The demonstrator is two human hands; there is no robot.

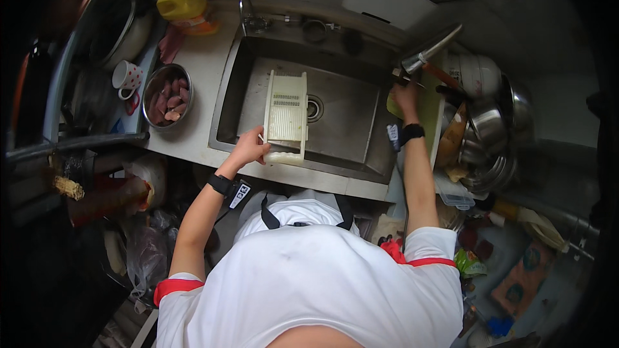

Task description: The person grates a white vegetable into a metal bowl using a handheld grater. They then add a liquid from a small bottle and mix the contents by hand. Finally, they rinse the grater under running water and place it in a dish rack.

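Note:
A white plastic grater and slicer [287, 111] with a ribbed board and rows of metal teeth lies over the stainless steel sink [346, 140]. Its near end, a scalloped handle, reaches the sink's front rim. My left hand [250, 146] grips the left side of that near end. Over at the sink's right side is my right hand [406, 101], beside a yellow-green item [393, 106] and just below a metal utensil [428, 53]. Its fingertips are partly hidden, so what they hold is unclear. Both wrists wear black bands.
Left of the sink stands a steel bowl of reddish tubers [169, 96], with a polka-dot mug [127, 77] beside it. A yellow jug [183, 7] and the faucet [246, 14] are at the back. Steel pots and bowls [488, 125] crowd the right side.

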